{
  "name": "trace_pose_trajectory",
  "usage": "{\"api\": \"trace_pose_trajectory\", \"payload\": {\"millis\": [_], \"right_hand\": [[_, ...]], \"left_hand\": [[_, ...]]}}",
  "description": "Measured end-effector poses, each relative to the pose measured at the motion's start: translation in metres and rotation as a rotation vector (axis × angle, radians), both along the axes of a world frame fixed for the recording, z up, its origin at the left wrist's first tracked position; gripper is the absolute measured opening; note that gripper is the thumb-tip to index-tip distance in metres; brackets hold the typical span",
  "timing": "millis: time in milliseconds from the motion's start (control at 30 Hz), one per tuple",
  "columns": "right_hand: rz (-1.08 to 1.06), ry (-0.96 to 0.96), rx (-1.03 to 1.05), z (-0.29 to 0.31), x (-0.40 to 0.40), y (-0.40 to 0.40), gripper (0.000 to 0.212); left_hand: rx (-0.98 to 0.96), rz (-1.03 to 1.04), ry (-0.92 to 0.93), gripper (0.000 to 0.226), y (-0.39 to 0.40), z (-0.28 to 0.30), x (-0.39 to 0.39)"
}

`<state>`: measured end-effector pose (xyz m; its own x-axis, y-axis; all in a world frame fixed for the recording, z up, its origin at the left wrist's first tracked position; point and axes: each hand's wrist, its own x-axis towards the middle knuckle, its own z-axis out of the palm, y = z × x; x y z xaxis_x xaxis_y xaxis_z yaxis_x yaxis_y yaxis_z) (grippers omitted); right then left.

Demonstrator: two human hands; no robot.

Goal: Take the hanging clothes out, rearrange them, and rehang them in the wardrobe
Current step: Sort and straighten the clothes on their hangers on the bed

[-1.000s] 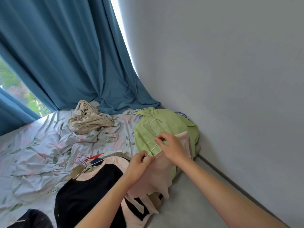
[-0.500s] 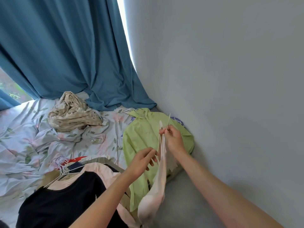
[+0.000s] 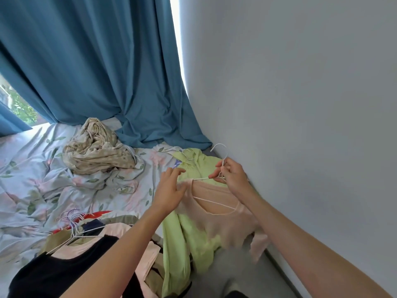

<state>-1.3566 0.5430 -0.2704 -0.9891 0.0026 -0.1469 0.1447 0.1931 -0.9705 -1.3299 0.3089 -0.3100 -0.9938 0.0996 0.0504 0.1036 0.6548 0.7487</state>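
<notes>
At far left, a bed covered by a pale floral-printed sheet (image 3: 32, 186) is shown beneath a long teal curtain (image 3: 96, 67). A crumpled beige patterned cloth (image 3: 96, 149) lies on the sheet near the curtain's hem. In the lower left, a pile of garments on thin white wire hangers (image 3: 73, 231) rests on the bed, topped by a black top (image 3: 53, 274) over a pale pink one.

At centre, the left hand (image 3: 169, 190) is laid against the shoulder of a pale pink thin-knit top (image 3: 223, 222); its fingers are bent at the fabric's edge, but whether the cloth is pinched cannot be told. The pink top is threaded on a white wire hanger (image 3: 214, 203) and is draped over a light green shirt (image 3: 189, 237), which lies on the bed beside the wall and bears its own hanger at the collar.

To the right, the right hand (image 3: 233, 175) pinches the white hanger's neck just below the hook, its grip pressed together around the wire. A plain grey wall (image 3: 300, 104) fills the right side.
</notes>
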Motion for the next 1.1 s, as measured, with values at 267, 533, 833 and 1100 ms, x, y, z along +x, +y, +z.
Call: {"api": "trace_pose_trajectory", "payload": {"millis": [267, 533, 833, 1100], "right_hand": [[0.145, -0.077, 0.034, -0.026, -0.079, 0.024, 0.021], [0.388, -0.121, 0.219, -0.103, -0.192, 0.058, 0.010], [0.702, -0.014, 0.687, -0.262, -0.302, 0.107, 0.022], [0.577, 0.099, 0.686, -0.362, -0.384, 0.071, 0.030]], "left_hand": [[-0.245, -0.066, -0.274, 0.037, 0.011, -0.039, -0.045], [-0.046, 0.231, -0.301, 0.041, 0.051, -0.109, -0.097], [-0.068, 0.341, -0.409, 0.044, 0.075, -0.223, -0.203], [-0.155, 0.465, -0.401, 0.020, 0.053, -0.304, -0.278]]}}
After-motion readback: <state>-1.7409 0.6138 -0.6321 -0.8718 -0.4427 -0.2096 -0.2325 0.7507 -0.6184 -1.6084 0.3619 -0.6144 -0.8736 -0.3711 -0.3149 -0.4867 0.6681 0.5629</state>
